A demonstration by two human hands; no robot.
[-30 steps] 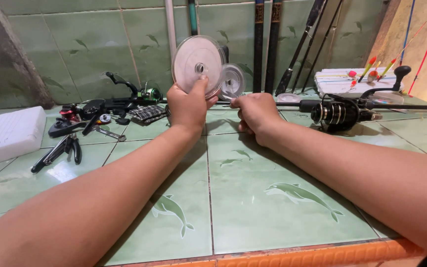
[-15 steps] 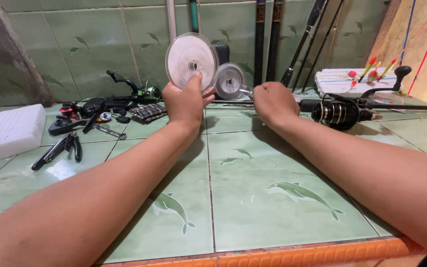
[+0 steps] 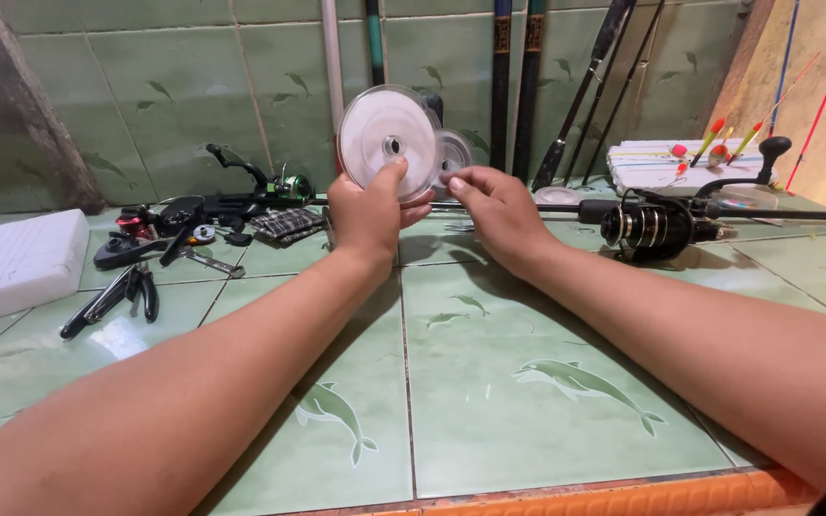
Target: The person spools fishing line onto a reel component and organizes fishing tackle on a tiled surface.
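From the head camera, the left hand [image 3: 367, 212] is holding a large clear line spool [image 3: 389, 143] upright above the green tiled counter [image 3: 489, 382], thumb pressing its face and fingers curled behind its lower rim. The right hand [image 3: 497, 208] is pinching a smaller clear spool [image 3: 453, 153] just beside it, rims overlapping. A black fishing reel [image 3: 647, 227] is lying to the right, pliers [image 3: 121, 294] and a white box [image 3: 16, 263] to the left.
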